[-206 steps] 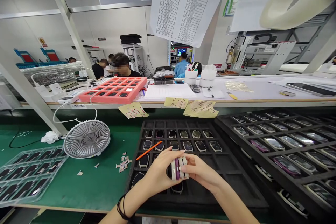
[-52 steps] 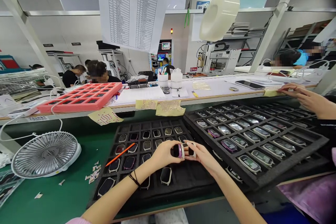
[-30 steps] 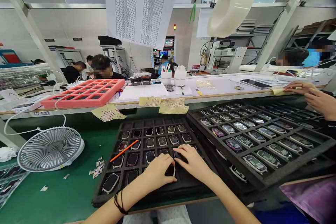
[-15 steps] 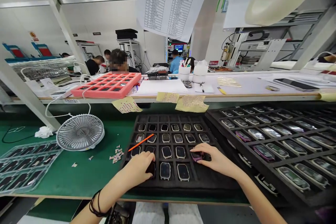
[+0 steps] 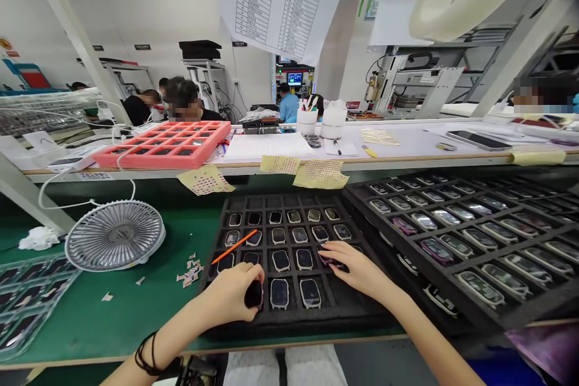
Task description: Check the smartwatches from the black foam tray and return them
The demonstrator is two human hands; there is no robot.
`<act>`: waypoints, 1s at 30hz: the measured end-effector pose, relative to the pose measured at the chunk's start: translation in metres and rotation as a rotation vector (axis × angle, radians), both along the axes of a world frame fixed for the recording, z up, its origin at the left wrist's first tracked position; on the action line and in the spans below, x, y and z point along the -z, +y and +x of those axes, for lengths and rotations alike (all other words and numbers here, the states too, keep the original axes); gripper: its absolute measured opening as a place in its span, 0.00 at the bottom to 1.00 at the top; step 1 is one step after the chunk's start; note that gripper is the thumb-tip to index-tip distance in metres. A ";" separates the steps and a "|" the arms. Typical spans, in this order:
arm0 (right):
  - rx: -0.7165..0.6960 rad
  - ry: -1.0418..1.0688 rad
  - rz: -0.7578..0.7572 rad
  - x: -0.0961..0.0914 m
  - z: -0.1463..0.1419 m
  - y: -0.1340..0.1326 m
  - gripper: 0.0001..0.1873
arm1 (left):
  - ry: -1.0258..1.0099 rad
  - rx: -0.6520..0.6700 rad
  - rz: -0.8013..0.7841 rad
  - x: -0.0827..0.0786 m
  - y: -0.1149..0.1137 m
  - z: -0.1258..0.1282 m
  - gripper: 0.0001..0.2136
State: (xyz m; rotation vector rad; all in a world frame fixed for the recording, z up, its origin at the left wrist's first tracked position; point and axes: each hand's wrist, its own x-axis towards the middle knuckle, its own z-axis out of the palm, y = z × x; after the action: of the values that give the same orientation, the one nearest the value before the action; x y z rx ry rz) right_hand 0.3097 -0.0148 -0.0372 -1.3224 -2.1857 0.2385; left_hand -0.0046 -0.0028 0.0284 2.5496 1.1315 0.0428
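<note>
A black foam tray [image 5: 289, 319] with square compartments lies before me, holding rows of smartwatch cases with dark screens. My left hand [image 5: 233, 292] pinches a dark-screened watch case [image 5: 254, 297] by its edges at the tray's near left corner; the case is tilted up. At the right side of the tray, my right hand [image 5: 355, 268] has its fingers curled round a purple watch case [image 5: 326, 257], mostly hidden beneath them. An orange stick [image 5: 234, 246] lies slanted across the left compartments. Between my hands sit two silver watch cases, one of them a near-row case [image 5: 310, 293].
At the right, a second black foam tray [image 5: 434, 247] of watch cases rests tilted on other trays. Left are a round fan [image 5: 116, 235], small scraps [image 5: 190, 272] and a clear plastic tray [image 5: 34, 298]. A pink foam tray [image 5: 165, 145] sits on the shelf; co-workers sit beyond.
The view has swung slightly to the right. My left hand has tilted its watch case up, showing more of the dark screen. My right hand stays at the purple case, its fingers covering it more.
</note>
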 end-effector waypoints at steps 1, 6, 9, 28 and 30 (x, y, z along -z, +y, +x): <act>-0.010 -0.010 0.015 0.000 0.000 0.002 0.20 | -0.064 0.011 -0.010 -0.001 0.001 0.000 0.15; -0.072 -0.045 0.176 0.004 0.004 0.011 0.15 | -0.145 0.129 -0.031 0.002 0.004 0.020 0.20; -0.067 -0.038 0.297 0.002 0.006 0.005 0.16 | 0.008 0.189 -0.010 0.006 0.006 0.036 0.25; 0.085 -0.030 0.092 0.009 -0.009 -0.059 0.21 | -0.988 -0.221 -0.824 0.034 0.020 0.019 0.25; 0.086 -0.047 0.088 0.012 -0.009 -0.059 0.19 | -1.112 -0.233 -0.939 0.038 0.018 0.019 0.25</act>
State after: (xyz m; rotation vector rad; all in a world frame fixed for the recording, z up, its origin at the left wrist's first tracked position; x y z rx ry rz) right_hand 0.3004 -0.0739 -0.0487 -1.3817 -2.1463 0.0785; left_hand 0.0149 0.0149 -0.0097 1.1988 0.6843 0.6976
